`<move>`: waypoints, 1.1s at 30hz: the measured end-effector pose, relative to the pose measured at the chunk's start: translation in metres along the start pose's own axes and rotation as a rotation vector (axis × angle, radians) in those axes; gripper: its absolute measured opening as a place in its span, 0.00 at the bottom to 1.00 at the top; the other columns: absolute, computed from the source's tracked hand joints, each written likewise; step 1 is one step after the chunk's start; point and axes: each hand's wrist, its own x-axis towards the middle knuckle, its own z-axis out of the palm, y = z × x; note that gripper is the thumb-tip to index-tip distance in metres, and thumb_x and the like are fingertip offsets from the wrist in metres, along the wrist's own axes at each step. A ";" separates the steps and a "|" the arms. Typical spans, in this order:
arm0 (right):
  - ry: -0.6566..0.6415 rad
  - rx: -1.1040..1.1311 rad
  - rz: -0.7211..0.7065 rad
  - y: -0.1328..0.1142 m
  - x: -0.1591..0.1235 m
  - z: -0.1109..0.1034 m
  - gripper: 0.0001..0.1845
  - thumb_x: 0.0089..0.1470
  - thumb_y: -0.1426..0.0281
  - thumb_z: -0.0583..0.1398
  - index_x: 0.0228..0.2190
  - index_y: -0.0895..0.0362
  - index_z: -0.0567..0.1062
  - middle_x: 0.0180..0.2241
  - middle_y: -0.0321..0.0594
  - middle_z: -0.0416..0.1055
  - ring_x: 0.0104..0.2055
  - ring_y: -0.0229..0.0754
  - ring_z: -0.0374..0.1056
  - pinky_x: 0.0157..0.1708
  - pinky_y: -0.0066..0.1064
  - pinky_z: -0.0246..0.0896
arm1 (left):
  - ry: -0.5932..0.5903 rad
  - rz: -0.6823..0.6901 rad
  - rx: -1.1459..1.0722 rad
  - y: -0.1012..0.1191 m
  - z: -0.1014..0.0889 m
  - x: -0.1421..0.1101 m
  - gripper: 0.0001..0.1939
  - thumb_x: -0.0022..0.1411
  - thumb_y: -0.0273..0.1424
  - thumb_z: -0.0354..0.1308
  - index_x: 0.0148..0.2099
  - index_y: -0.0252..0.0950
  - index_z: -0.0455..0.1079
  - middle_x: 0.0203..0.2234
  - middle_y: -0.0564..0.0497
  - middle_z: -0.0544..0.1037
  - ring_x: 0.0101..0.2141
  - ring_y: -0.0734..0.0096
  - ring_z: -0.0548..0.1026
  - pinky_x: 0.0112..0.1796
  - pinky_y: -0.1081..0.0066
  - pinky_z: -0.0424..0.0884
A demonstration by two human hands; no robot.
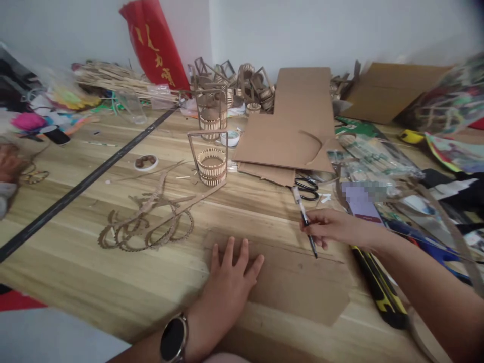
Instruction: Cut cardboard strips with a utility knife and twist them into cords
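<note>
A flat piece of brown cardboard lies on the wooden table in front of me. My left hand presses flat on its left end, fingers spread; a watch is on that wrist. My right hand is closed around a pen, whose tip touches the cardboard near its far edge.
Black scissors lie just beyond the pen. A yellow-and-black tool lies to the right. Small slatted baskets, curved toothed cardboard strips, larger cardboard sheets, a long black bar and a small dish fill the table. Another person's hand shows at the far left.
</note>
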 end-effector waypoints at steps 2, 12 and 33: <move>0.087 0.248 -0.064 -0.003 -0.009 0.014 0.12 0.59 0.59 0.52 0.34 0.55 0.68 0.24 0.36 0.72 0.27 0.41 0.73 0.29 0.33 0.71 | 0.004 -0.015 -0.001 0.001 -0.001 0.001 0.22 0.71 0.40 0.51 0.65 0.52 0.63 0.63 0.40 0.67 0.60 0.36 0.65 0.51 0.31 0.66; 0.566 -0.017 -0.400 0.005 -0.037 0.099 0.07 0.61 0.63 0.58 0.39 0.50 0.75 0.41 0.42 0.79 0.40 0.46 0.76 0.38 0.37 0.72 | -0.062 -0.021 -0.059 -0.002 -0.011 0.008 0.21 0.71 0.41 0.50 0.64 0.52 0.65 0.62 0.41 0.68 0.59 0.38 0.67 0.52 0.36 0.69; 0.755 -0.218 -0.468 0.037 -0.041 0.131 0.05 0.61 0.64 0.59 0.39 0.49 0.73 0.44 0.43 0.77 0.44 0.49 0.73 0.41 0.40 0.69 | -0.015 -0.013 0.158 -0.022 -0.020 0.012 0.23 0.68 0.21 0.51 0.63 0.37 0.65 0.58 0.39 0.71 0.54 0.52 0.72 0.50 0.54 0.73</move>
